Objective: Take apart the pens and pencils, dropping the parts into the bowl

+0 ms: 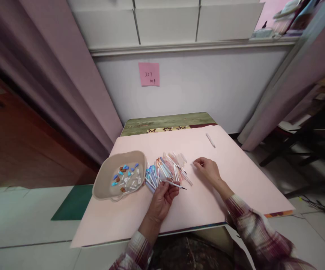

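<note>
My left hand (164, 195) is closed round a thin white pen refill (176, 184) whose dark tip points right. It hovers at the near edge of a pile of pens and pen parts (165, 169) on the pink table cover (235, 180). My right hand (206, 167) rests on the cover just right of the pile, its fingers curled and pinched together; what they hold, if anything, is too small to make out.
A beige tray (106, 176) with several small blue, brown and white parts sits left of the pile. One white pen (210, 140) lies alone farther back. A pink sticky note (149, 74) is on the wall. Dark chair frames stand at right.
</note>
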Demonstrator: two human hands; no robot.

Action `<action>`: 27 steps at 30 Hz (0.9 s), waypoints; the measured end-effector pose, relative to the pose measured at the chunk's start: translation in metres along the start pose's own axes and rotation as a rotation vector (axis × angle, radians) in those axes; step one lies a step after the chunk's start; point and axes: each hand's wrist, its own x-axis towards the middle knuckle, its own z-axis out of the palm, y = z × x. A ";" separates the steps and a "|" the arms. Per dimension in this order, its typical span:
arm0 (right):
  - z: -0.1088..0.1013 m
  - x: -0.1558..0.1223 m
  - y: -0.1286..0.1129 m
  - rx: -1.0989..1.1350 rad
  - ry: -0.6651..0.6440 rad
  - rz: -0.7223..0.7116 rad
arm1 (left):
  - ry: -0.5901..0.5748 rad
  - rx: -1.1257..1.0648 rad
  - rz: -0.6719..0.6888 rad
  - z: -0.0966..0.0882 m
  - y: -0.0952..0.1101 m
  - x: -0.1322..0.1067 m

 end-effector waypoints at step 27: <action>-0.012 -0.064 -0.007 0.635 0.069 -0.024 | 0.039 -0.023 0.069 -0.003 -0.003 0.006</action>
